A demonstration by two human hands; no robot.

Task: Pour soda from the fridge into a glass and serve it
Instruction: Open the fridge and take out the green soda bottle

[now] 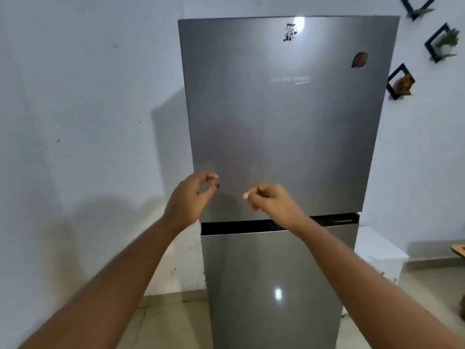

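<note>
Two hands: both are mine, held up in front of the fridge, and both are empty.
Left hand [193,195]: my fingers curl in loosely toward my thumb, like a soft pinch with nothing in it. It is near the left edge of the top door, low down. I cannot tell if it touches the door.
Right hand [270,200]: my fingers are curled in too, with nothing inside. It is in front of the lower part of the top door, just above the dark gap.
Fridge [284,137]: tall, grey and shiny, with both doors shut, so I cannot see any soda.
Top door [302,117]: has a small dark sticker [290,33] near the top and a brown magnet [359,59] by the right side.
Dark gap [234,227]: a black strip between the top door and the bottom door [271,293].
Wall [88,109]: white, behind the fridge.
Black shelves [400,81]: little ones on the wall to the right, one with a green plant [448,39].
White box [380,250]: low down, beside the fridge on the right.
Floor [171,321]: pale tiles.
</note>
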